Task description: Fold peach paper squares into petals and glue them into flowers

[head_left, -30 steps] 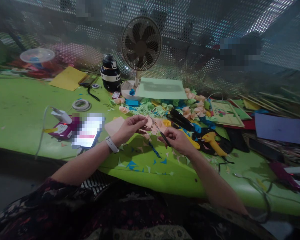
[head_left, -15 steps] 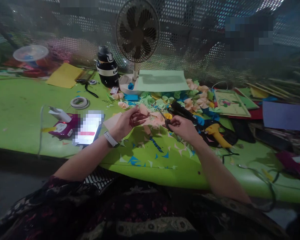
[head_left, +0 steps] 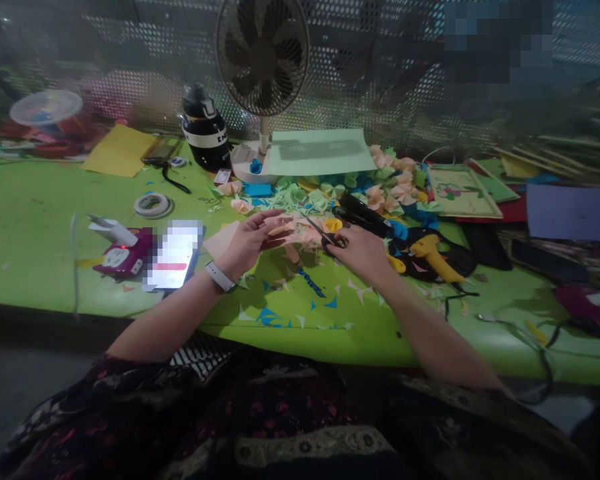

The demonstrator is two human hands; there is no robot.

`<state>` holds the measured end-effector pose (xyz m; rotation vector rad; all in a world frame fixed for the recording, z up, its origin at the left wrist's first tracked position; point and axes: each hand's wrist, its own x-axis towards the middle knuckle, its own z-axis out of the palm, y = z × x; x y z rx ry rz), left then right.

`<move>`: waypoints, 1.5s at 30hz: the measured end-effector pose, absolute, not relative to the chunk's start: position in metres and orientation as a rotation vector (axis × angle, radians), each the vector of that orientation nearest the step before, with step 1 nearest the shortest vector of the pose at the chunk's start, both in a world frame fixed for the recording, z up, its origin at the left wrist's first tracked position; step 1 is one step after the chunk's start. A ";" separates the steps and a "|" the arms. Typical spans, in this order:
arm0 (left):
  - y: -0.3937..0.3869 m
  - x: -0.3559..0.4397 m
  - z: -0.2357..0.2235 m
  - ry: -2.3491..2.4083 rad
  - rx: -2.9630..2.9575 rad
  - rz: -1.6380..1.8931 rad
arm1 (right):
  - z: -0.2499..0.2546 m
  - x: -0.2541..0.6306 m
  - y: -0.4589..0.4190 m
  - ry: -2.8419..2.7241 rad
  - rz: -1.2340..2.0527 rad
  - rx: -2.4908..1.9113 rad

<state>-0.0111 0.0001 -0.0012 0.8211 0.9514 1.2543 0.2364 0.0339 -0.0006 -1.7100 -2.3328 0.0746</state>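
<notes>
My right hand [head_left: 360, 248] has its fingers wrapped round the handles of dark scissors [head_left: 324, 233]. Their blades point up and left, toward my other hand. With a white watch band at the wrist, my left hand [head_left: 253, 239] is curled round a small peach paper piece [head_left: 280, 224], mostly hidden by the fingers. A peach scrap [head_left: 293, 254] and a twisted dark blue strip [head_left: 311, 283] lie below the hands. Loose cuttings and folded paper petals [head_left: 330, 193] in peach, green and blue are heaped just beyond.
A fan [head_left: 263, 60], black bottle [head_left: 205, 133] and green sheet [head_left: 320, 153] stand or lie behind. To the left are a tape roll [head_left: 153, 206], lit phone [head_left: 174, 257] and purple device [head_left: 127, 257]. A black stapler-like tool [head_left: 363, 215] and yellow glue gun [head_left: 437, 260] lie right.
The view has shifted slightly. The scissors have swung left, their blades showing more clearly. My left fingers have turned, so the peach paper shows less.
</notes>
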 end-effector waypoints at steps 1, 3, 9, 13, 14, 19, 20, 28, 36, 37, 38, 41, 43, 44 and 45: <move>0.000 -0.011 -0.001 0.993 0.842 1.246 | -0.001 0.236 0.034 -2.332 0.101 -1.761; -0.001 -0.010 -0.001 1.052 0.889 1.275 | 0.001 0.235 0.036 -2.339 0.206 -1.850; -0.001 -0.007 -0.001 1.051 0.971 1.428 | 0.012 0.242 0.038 -2.311 0.526 -1.859; 0.000 -0.007 -0.002 1.010 0.958 1.437 | 0.021 0.238 0.031 -2.312 0.408 -1.714; 0.000 -0.008 -0.001 1.010 0.952 1.440 | 0.023 0.233 0.028 -2.323 0.381 -1.631; 0.002 -0.008 -0.001 1.077 0.956 1.480 | 0.026 0.199 0.023 -2.598 0.473 -1.336; 0.002 -0.008 -0.001 1.081 0.955 1.494 | 0.026 0.192 0.023 -2.642 0.464 -1.333; 0.006 -0.010 0.003 1.081 0.937 1.445 | 0.013 0.165 0.030 -2.622 0.481 -1.465; 0.007 -0.010 -0.004 1.032 0.929 1.428 | 0.007 0.182 0.033 -2.174 0.865 -1.278; 0.007 -0.010 -0.005 1.026 0.934 1.413 | 0.009 0.185 0.033 -2.104 0.884 -1.230; 0.007 -0.009 -0.007 1.025 0.946 1.400 | 0.012 0.187 0.032 -2.045 0.884 -1.179; 0.004 -0.007 -0.009 1.014 1.012 1.380 | 0.018 0.184 0.025 -1.960 0.856 -1.034; 0.002 -0.004 -0.010 0.976 1.051 1.364 | 0.017 0.178 0.019 -1.952 0.856 -0.986; 0.000 -0.002 -0.010 0.946 1.059 1.349 | 0.016 0.176 0.017 -1.945 0.856 -0.977; -0.001 0.000 -0.010 0.916 1.056 1.332 | 0.014 0.173 0.015 -1.933 0.856 -0.976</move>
